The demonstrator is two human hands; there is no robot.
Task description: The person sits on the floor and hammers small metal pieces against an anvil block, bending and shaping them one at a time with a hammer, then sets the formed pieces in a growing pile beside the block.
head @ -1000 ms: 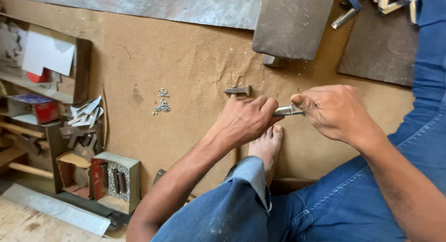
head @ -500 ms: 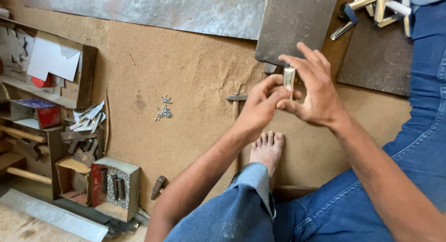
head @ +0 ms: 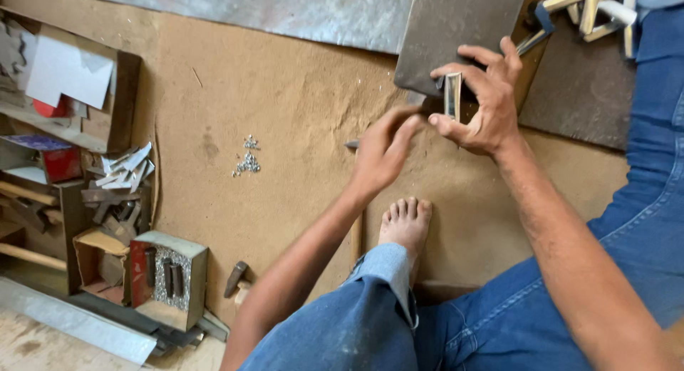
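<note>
**Small metal frame held up over a board-covered floor**

A brown fibreboard sheet (head: 285, 114) covers the work floor, with a grey metal sheet (head: 285, 11) along its far edge. At the left edge stand open wooden boxes (head: 78, 121) of scraps and a small box of dark parts (head: 167, 278). A little heap of tiny silver pieces (head: 247, 161) lies near the board's middle, well apart from the hands. A bare foot (head: 406, 225) rests at the near edge. A dark steel block (head: 456, 22) sits just behind the hands. The right hand (head: 484, 104) pinches a small rectangular metal frame (head: 452, 94), upright, pale and shiny, in front of that block. The left hand (head: 381, 153) hovers just beside it, fingers loosely curled, holding nothing visible.
</note>
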